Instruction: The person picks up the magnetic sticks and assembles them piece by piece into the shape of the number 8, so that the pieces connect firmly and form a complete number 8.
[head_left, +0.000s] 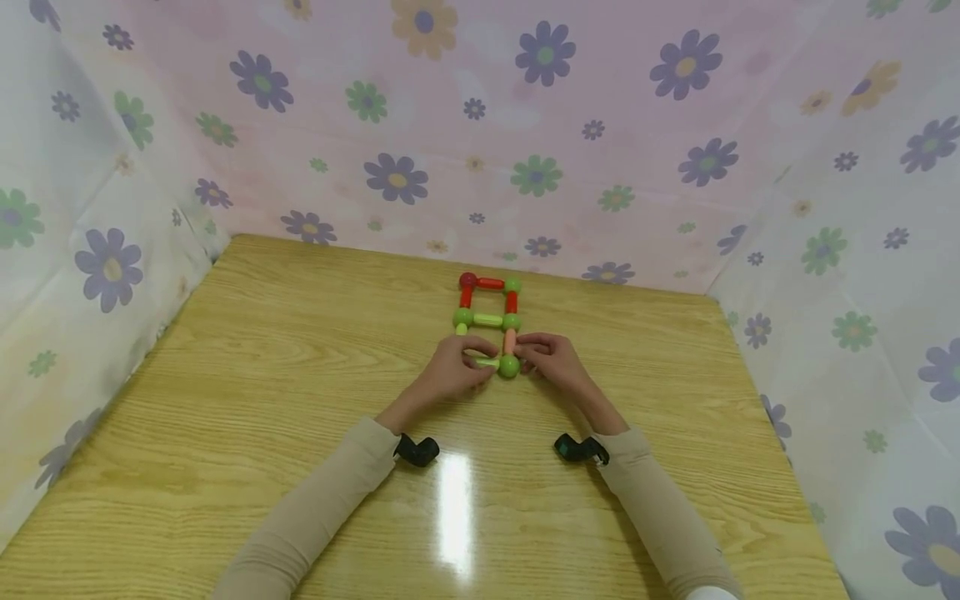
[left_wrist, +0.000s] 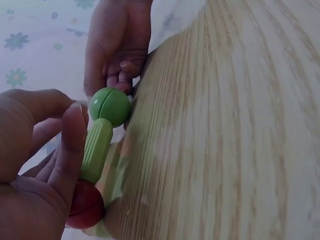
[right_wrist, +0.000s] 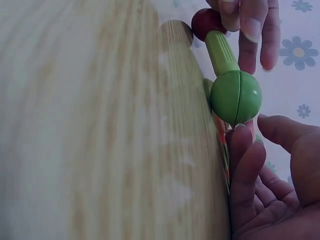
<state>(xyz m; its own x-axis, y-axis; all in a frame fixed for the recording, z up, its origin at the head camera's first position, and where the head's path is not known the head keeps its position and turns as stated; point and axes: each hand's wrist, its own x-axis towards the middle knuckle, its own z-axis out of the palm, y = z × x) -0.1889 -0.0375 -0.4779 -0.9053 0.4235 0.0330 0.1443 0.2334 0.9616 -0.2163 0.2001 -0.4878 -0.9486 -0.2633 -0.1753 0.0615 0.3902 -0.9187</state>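
Ball-and-rod pieces form two joined squares on the table. At the near side, a yellow-green rod (left_wrist: 97,150) joins a red ball (left_wrist: 86,204) to a green ball (head_left: 509,366). My left hand (head_left: 453,368) holds this near rod beside the red ball, its thumb and index finger on either side; the fingers hide the red ball in the head view. My right hand (head_left: 553,360) pinches the pink rod (head_left: 510,342) just behind the near green ball. In the right wrist view, the green ball (right_wrist: 236,97) largely hides that rod.
The far square has red rods (head_left: 491,284), a red ball (head_left: 468,281) and green balls (head_left: 512,286). A yellow-green rod (head_left: 487,320) is shared by both squares. Flowered cloth (head_left: 465,125) stands behind the wood-grain table (head_left: 300,367) and on both sides.
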